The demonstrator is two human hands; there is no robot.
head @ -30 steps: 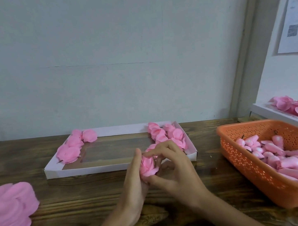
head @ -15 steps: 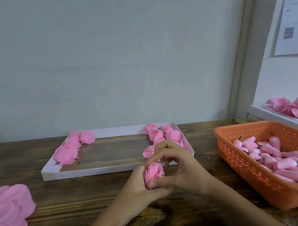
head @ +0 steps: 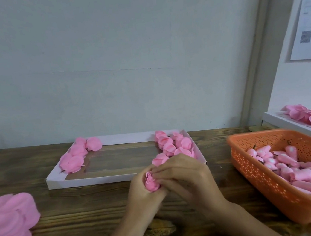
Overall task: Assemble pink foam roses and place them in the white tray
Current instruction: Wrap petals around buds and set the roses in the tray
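A pink foam rose (head: 151, 182) is held between both hands just in front of the white tray (head: 91, 180). My left hand (head: 140, 195) cups it from the left and below. My right hand (head: 185, 175) curls over it from the right, fingertips pinching its petals. Inside the tray, several finished roses (head: 170, 145) line the right side and a few flatter pink flowers (head: 77, 157) lie at the left; the tray's middle shows bare bottom.
An orange perforated basket (head: 259, 175) of pink rosebuds (head: 298, 169) stands at the right. A stack of pink foam petals (head: 8, 218) lies at the left table edge. A second white tray (head: 280, 122) with pink petals sits at the far right.
Both hands drew the rose back from the tray toward me and lowered it; they have closed more tightly around it, the right fingers now folded over its petals.
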